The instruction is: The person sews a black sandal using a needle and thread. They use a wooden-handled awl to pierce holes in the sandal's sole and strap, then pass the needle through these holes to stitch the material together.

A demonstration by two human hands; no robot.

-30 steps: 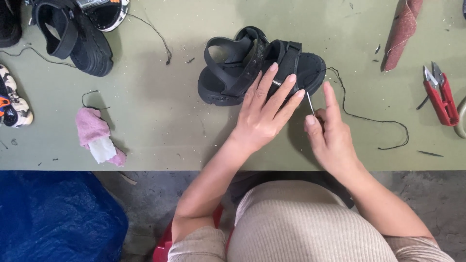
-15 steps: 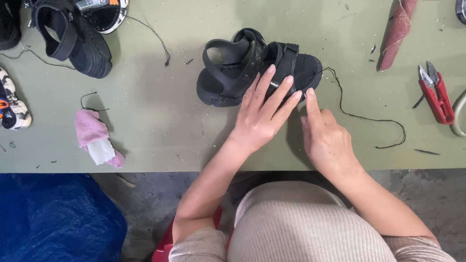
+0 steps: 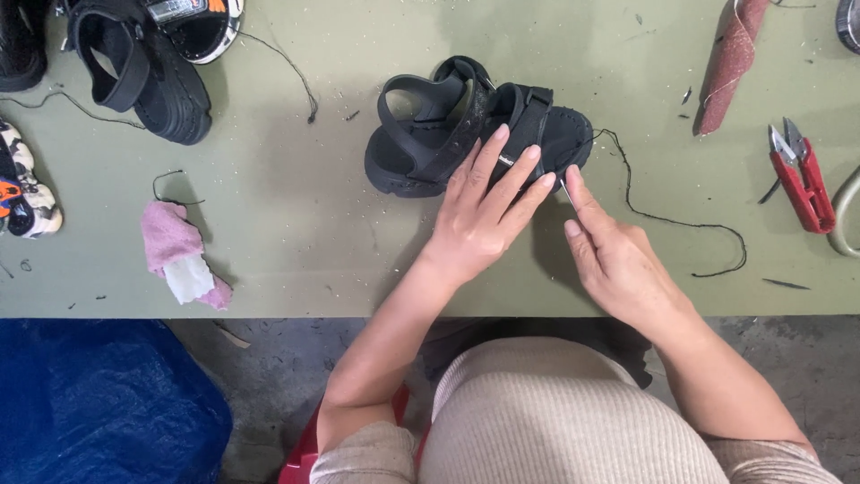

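A small black sandal point(image 3: 466, 130) lies on its side near the middle of the olive-green table point(image 3: 296, 233), sole edge toward the person. It has a thick, chunky sole, a matte moulded heel strap that arches up in a loop, and broad woven straps across the front.

The left hand point(image 3: 488, 211) rests flat on the sandal's front part, fingers spread and laid across the straps, pressing rather than gripping. The right hand point(image 3: 618, 260) sits just beside the sandal's toe end, thumb and forefinger pinched together on a thin metal needle point(image 3: 566, 190) whose tip meets the sole edge. A single black thread point(image 3: 663, 218) runs from the toe, curving in a loose line across the table to the right.

One pair of red-handled thread snips point(image 3: 802, 179) lies at the right, with a pale curved object at the frame edge beside it, too cut off to identify. One roll of reddish-brown gritty sheet point(image 3: 730, 63) lies at the upper right. One crumpled pink cloth point(image 3: 179, 255) with a pale patch sits at the left. At the upper left, one more black sandal point(image 3: 143, 72) rests against a shoe with an orange and white sole point(image 3: 197, 22), and a patterned shoe point(image 3: 22, 193) shows at the left edge. Short thread offcuts are scattered over the surface. A blue plastic sheet point(image 3: 98, 403) lies below the table.
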